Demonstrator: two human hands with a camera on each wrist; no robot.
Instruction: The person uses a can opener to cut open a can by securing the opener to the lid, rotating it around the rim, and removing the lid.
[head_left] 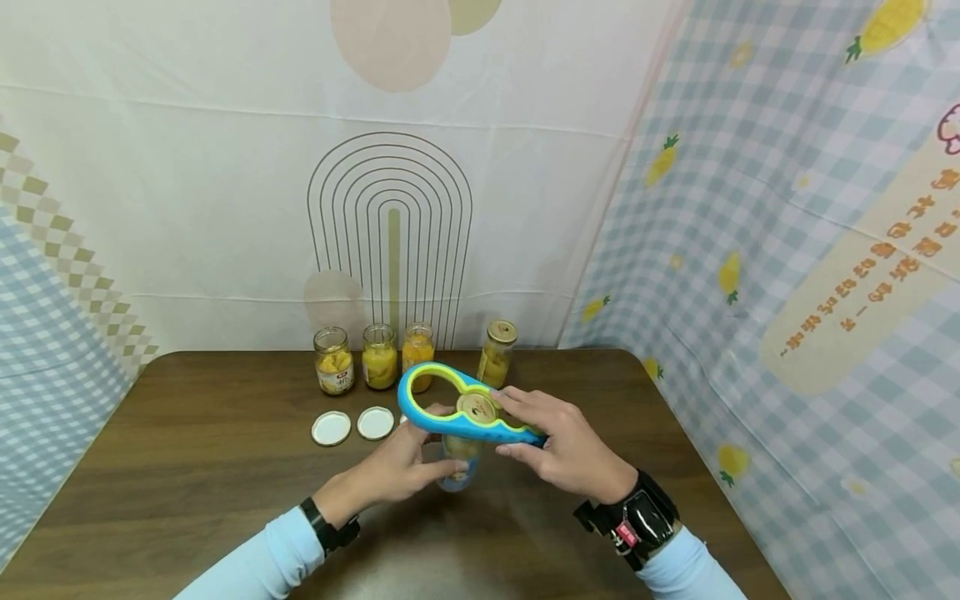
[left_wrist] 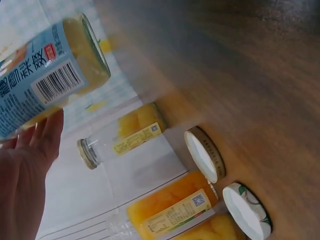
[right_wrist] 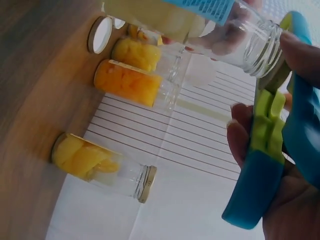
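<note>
My left hand (head_left: 397, 467) grips a glass jar (head_left: 459, 467) of pale fruit with a blue label (left_wrist: 47, 70), thumb in front and fingers behind. The jar stands upright in the hand, its base above the tabletop in the left wrist view. A blue and lime-green jar opener (head_left: 450, 427) lies across its top, the gold lid (head_left: 477, 407) framed in one of its openings. My right hand (head_left: 562, 437) holds the opener at its handle end; in the right wrist view its fingers curl round the handles (right_wrist: 255, 195).
Three lidless fruit jars stand at the table's back: left (head_left: 333, 362), middle (head_left: 380, 358) and orange (head_left: 417, 346). A capped jar (head_left: 495, 354) is to their right. White-lined lids (head_left: 331, 428) lie before them, one partly hidden. Patterned cloth hangs behind the brown table (head_left: 187, 450).
</note>
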